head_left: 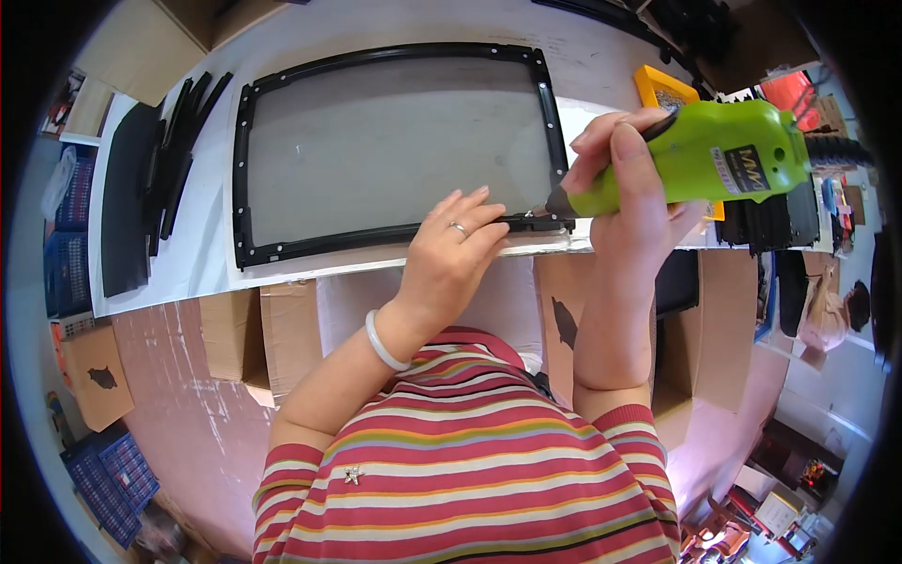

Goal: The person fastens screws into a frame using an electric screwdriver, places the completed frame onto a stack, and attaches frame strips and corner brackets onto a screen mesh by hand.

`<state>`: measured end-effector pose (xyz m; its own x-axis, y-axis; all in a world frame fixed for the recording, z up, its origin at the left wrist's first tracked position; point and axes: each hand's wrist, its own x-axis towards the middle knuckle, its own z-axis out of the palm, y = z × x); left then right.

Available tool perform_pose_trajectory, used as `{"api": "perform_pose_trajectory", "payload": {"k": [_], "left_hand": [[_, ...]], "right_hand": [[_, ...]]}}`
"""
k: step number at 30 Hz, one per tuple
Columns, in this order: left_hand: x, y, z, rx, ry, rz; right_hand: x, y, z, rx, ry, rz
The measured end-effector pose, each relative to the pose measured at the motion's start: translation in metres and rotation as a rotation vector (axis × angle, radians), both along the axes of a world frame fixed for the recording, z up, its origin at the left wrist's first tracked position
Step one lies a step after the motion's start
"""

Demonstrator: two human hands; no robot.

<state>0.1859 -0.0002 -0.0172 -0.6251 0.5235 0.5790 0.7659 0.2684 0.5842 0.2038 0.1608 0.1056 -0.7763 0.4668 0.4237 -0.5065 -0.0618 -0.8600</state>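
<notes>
Gripping a lime-green electric screwdriver (719, 155), the right hand (634, 202) wraps its fingers firmly around the tool's body, its tip pressed to the near right corner of a black rectangular frame (246, 169). That frame lies flat on a white table (202, 263). The left hand (451, 249) rests on the frame's near edge, fingers loosely spread, grasping nothing. Black strips (178, 150) lie left of the frame.

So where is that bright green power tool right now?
In the head view, the green power tool is in the right hand, on the right side, its tip at the black frame's near right corner, beside the left hand.
</notes>
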Motion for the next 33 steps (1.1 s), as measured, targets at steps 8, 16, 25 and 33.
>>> {"api": "perform_pose_trajectory", "payload": {"k": [8, 16, 25, 33], "left_hand": [[-0.001, 0.001, -0.004, -0.05, 0.04, 0.016], [-0.001, 0.002, -0.006, -0.044, 0.046, 0.022], [-0.001, 0.001, -0.005, -0.046, 0.075, 0.007], [-0.001, 0.004, -0.006, -0.038, 0.108, 0.025]], "right_hand": [[0.002, 0.001, -0.012, -0.043, -0.046, 0.025], [0.0, -0.004, -0.013, 0.126, -0.057, -0.034], [0.0, -0.005, -0.015, 0.044, -0.033, 0.02], [0.0, -0.001, -0.017, 0.18, -0.041, 0.042]]}}
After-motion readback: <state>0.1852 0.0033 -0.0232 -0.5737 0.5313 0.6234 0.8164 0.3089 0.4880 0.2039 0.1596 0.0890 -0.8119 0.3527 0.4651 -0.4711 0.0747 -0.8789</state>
